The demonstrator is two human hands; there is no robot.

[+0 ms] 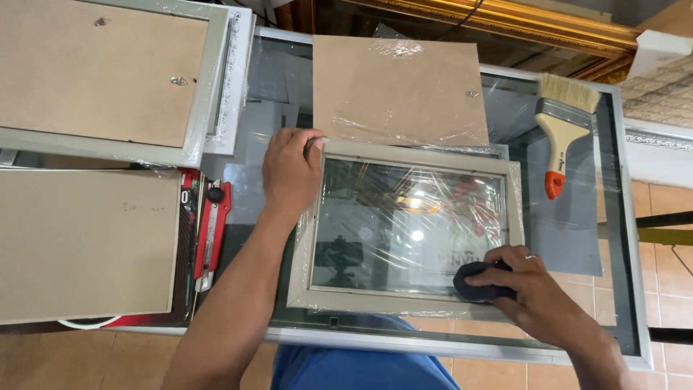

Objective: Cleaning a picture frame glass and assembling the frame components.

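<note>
Head view: a plastic-wrapped picture frame [408, 235] is lying on the glass worktop [621, 217]. The left hand [290, 173] is gripping its upper left corner, fingers curled over the edge. The right hand [530, 285] is pressing a dark pad [476, 283], half hidden beneath it, onto the lower right glass. A backing board [397, 90], paintbrush [563, 130] and red cutter [211, 231] are lying nearby; another frame [108, 79] is cropped at upper left.

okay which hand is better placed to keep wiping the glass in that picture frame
The right hand. It already presses a dark cloth pad on the glass at the lower right corner of the plastic-wrapped picture frame. The left hand grips the frame's upper left corner, steadying it.
</note>
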